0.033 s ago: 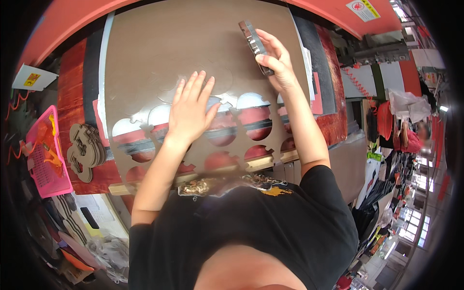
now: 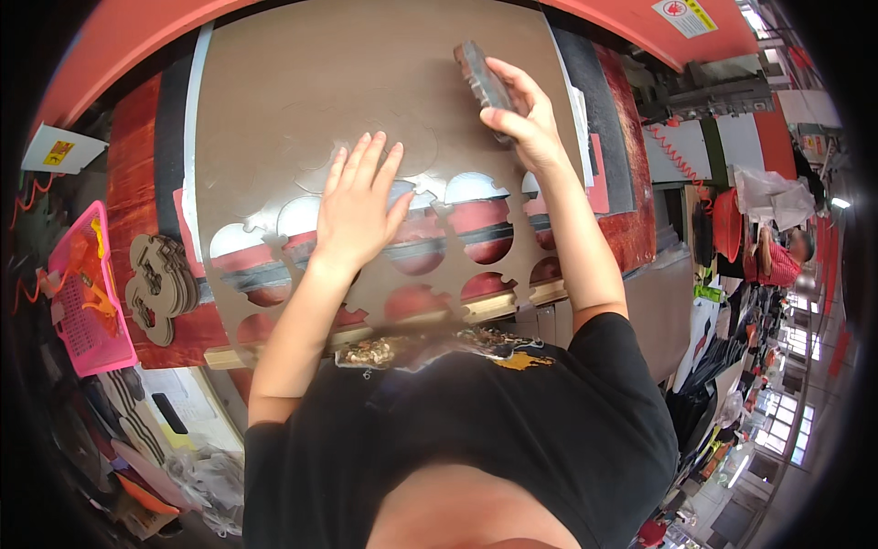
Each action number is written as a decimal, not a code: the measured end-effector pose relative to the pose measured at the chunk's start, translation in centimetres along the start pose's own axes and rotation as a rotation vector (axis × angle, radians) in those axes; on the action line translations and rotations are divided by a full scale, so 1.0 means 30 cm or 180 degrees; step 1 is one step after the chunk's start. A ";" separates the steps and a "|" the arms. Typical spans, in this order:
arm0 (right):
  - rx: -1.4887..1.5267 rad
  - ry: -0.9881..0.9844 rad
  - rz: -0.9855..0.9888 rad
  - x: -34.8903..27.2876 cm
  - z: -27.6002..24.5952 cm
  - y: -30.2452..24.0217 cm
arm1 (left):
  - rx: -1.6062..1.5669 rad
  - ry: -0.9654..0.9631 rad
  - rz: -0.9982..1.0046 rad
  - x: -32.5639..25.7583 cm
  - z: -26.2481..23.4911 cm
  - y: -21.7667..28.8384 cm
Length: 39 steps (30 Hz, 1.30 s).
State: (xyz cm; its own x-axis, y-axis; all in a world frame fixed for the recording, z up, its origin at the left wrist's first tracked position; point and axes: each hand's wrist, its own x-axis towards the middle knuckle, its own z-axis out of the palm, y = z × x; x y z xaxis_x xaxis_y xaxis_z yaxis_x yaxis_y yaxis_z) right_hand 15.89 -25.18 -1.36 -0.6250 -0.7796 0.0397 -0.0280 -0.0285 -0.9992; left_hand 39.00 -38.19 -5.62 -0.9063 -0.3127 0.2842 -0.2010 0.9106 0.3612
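Cardboard sheet (image 2: 302,101), brown and die-cut, lies across the red work surface (image 2: 137,183) in front of you and fills the view from 10 to 1 o'clock. Its near half is full of round cut-out holes with red showing through. Your left hand (image 2: 358,206) lies flat on the sheet at the centre, fingers spread and pointing toward 12 o'clock, pressing down and gripping nothing. Your right hand (image 2: 521,123) is up at 1 o'clock, fingers wrapped tight around a dark grey block-shaped tool (image 2: 483,80) that tilts over the sheet's far right part; you cannot tell whether its tip touches the cardboard. At 9 o'clock a stack of cut cardboard shapes (image 2: 163,285) sits on the red surface, just beside the sheet's left edge, and a pink mesh basket (image 2: 78,316) stands further left.
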 end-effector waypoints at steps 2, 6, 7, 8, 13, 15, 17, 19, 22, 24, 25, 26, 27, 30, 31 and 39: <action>-0.2050 0.0340 -0.0502 -0.015 -0.027 0.022 | 0.0025 0.0039 -0.0005 0.005 0.000 0.000; -0.2923 0.0013 -0.0714 -0.013 -0.019 0.090 | 0.0054 0.0044 0.0022 0.040 0.003 -0.020; -0.2977 0.0012 -0.0772 0.000 -0.020 0.098 | 0.0063 0.0056 0.0028 0.054 0.005 -0.028; -0.3015 0.0011 -0.0937 0.024 -0.021 0.104 | 0.0074 0.0055 0.0032 0.074 0.006 -0.040; -0.2886 -0.0090 -0.1061 0.198 -0.035 0.107 | 0.0127 0.0096 0.0066 0.219 0.008 -0.116; -0.2742 0.0064 -0.1111 0.267 -0.048 0.097 | 0.0150 0.0256 0.0151 0.287 -0.002 -0.150; -0.2542 0.0349 -0.1133 0.342 -0.088 0.057 | 0.0005 0.0650 0.0140 0.310 -0.022 -0.161; -0.2026 0.1078 -0.1586 0.424 -0.158 -0.021 | -0.0135 0.1065 0.0110 0.292 -0.033 -0.150; -0.1373 0.1589 -0.2448 0.518 -0.289 -0.175 | -0.0340 0.0482 0.0176 0.211 -0.020 -0.117; -0.1837 0.1636 -0.2426 0.626 -0.350 -0.259 | -0.0432 0.0510 0.0380 0.203 0.041 -0.106; -0.2244 0.1628 -0.2371 0.642 -0.367 -0.267 | -0.0246 0.0479 0.0382 0.215 0.071 -0.123; -0.2705 0.1508 -0.2407 0.653 -0.381 -0.268 | -0.0070 0.0481 0.0433 0.238 0.099 -0.148; -0.2337 0.1360 -0.2351 0.646 -0.382 -0.248 | -0.0061 0.0712 0.0480 0.266 0.124 -0.170; -0.1618 0.0526 -0.1230 0.482 -0.339 -0.090 | 0.0000 0.0696 0.0377 0.346 0.163 -0.248; -0.1599 0.0169 -0.0751 0.423 -0.294 -0.010 | -0.0041 0.0678 0.0284 0.367 0.170 -0.259; -0.3162 0.0174 -0.1116 0.147 -0.088 0.286 | 0.0042 0.0607 0.0046 0.370 0.170 -0.220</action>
State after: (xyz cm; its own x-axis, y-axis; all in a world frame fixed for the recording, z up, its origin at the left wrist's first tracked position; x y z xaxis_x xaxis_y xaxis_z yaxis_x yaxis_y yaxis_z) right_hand 10.84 -27.22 -9.75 -0.4917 -0.7971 0.3505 -0.8250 0.2977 -0.4804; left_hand 28.38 -46.28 -9.39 -0.8225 -0.3441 0.4528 -0.1945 0.9184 0.3445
